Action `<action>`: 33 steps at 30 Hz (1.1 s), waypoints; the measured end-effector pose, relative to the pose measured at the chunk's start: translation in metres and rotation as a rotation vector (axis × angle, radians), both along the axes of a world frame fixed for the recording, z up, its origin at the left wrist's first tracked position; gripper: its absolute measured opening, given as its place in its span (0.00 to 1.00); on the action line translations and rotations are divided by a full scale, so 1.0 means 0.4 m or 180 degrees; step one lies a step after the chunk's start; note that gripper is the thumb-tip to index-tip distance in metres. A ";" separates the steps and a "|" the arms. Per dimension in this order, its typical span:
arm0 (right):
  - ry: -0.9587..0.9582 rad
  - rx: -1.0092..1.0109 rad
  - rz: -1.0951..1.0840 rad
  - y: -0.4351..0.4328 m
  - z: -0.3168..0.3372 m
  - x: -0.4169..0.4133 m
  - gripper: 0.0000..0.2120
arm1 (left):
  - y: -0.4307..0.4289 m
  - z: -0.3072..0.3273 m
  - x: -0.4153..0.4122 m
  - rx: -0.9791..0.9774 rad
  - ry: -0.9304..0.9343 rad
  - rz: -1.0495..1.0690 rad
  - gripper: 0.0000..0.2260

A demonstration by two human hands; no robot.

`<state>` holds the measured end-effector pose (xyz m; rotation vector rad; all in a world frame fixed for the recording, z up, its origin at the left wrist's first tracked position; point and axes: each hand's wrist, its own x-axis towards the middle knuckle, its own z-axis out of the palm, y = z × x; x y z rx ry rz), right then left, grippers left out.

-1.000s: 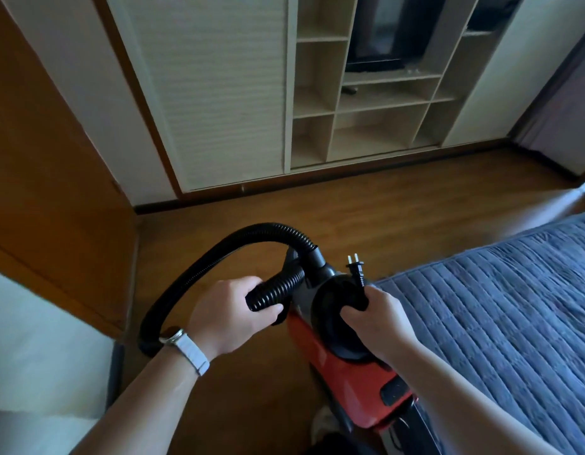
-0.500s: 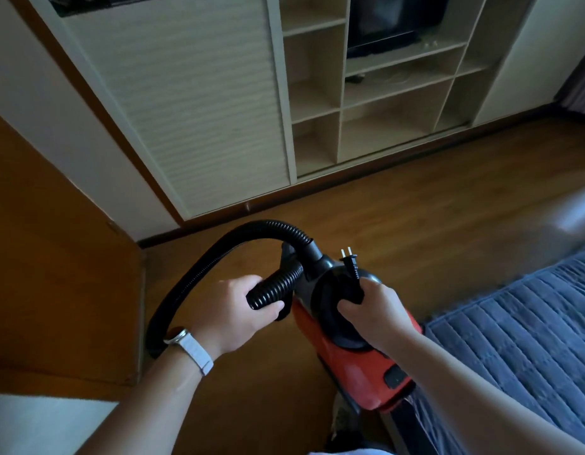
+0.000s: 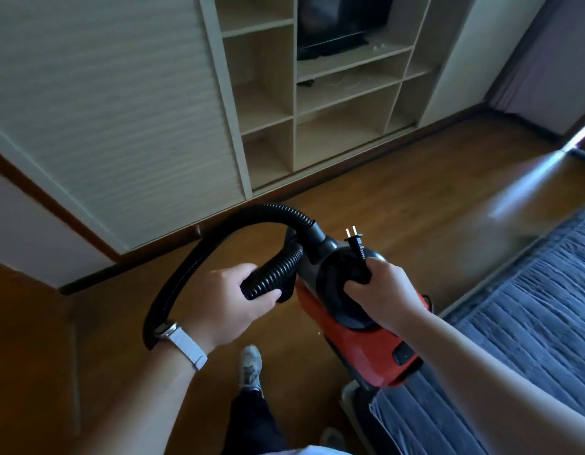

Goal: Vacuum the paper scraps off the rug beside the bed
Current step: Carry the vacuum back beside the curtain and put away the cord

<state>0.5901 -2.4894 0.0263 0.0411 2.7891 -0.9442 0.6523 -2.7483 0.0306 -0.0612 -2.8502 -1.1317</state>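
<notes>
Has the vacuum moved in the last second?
Yes. The vacuum has been carried forward, toward the shelf unit; the gap between its hose and the baseboard has shrunk.

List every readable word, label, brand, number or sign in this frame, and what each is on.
No text here is legible.
Power plug: faint pale marks on its black body, too small to read.
Red vacuum cleaner: no brand or label shows on the visible casing.
Black hose: no printing visible.
Television: dark and blurred, nothing readable.
</notes>
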 end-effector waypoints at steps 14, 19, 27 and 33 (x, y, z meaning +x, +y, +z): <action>0.0239 0.0038 -0.1619 -0.235 0.022 -0.313 0.08 | -0.208 0.031 -0.632 0.0199 -0.0232 -0.1255 0.14; 0.0366 0.0004 -0.1940 -0.242 0.035 -0.391 0.07 | -0.205 0.047 -0.777 0.0210 -0.0118 -0.1623 0.10; 0.0334 -0.0194 -0.2277 -0.198 0.021 -0.515 0.04 | -0.127 0.034 -0.991 0.0167 -0.0060 -0.2026 0.12; 0.0238 -0.0485 -0.2491 -0.105 -0.012 -0.659 0.02 | -0.011 0.007 -1.177 0.0157 -0.0305 -0.2199 0.16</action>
